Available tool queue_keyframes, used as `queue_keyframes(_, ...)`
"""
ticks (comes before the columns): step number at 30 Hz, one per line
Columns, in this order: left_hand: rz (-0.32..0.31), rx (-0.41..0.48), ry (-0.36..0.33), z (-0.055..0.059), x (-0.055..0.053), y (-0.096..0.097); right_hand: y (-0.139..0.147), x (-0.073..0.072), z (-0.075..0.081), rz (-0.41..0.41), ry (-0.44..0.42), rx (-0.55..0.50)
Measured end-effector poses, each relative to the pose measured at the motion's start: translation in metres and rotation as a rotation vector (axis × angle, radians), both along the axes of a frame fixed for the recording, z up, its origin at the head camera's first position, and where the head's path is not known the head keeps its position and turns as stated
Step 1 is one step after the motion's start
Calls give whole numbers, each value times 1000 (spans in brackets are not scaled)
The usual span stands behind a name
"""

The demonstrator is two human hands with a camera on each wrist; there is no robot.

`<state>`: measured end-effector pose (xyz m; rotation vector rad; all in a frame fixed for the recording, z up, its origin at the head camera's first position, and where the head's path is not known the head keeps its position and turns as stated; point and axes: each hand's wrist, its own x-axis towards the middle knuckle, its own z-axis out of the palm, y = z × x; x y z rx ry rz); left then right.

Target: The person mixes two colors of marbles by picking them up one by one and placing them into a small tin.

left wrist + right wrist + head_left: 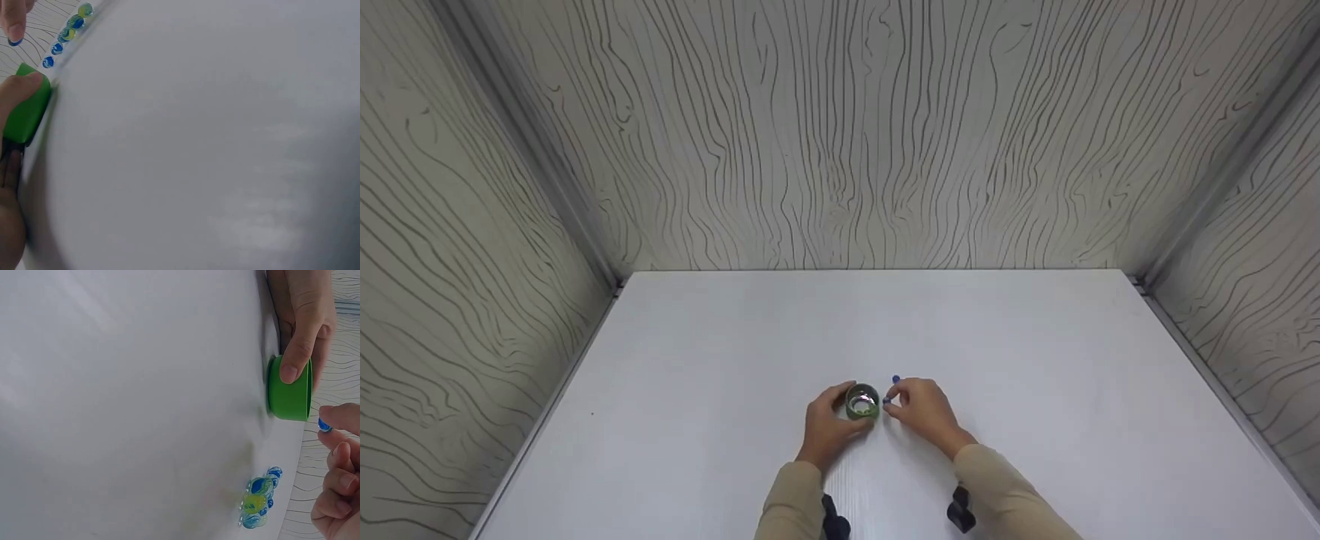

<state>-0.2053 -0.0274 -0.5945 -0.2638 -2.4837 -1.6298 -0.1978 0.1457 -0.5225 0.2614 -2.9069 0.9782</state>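
Observation:
A small round green cup (289, 396) stands upright on the white table. My left hand (826, 429) holds it, thumb on the near side and fingers round the far side. Just right of its rim, my right hand (928, 409) pinches a blue glass marble (324, 426) between thumb and forefinger. The other fingers of that hand are curled in. Several blue, green and yellow marbles (255, 503) lie close together on the table beside the cup. In the head view my right hand hides most of them, and one blue marble (896, 379) shows past its fingertips.
The white tabletop (720, 352) spreads out on all sides of the hands. Wood-grain panels (840, 150) enclose it at the back, left and right. Dark wrist straps (960, 510) sit near both sleeves.

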Motion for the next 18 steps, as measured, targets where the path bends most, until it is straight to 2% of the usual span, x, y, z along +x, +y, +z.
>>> queue_keyframes(11,-5,4,3,2,1,1,-3,-4,-1,36,74,-15)
queue_keyframes(18,0,-16,8,1,2,1,-8,-5,-2,51,73,-18)
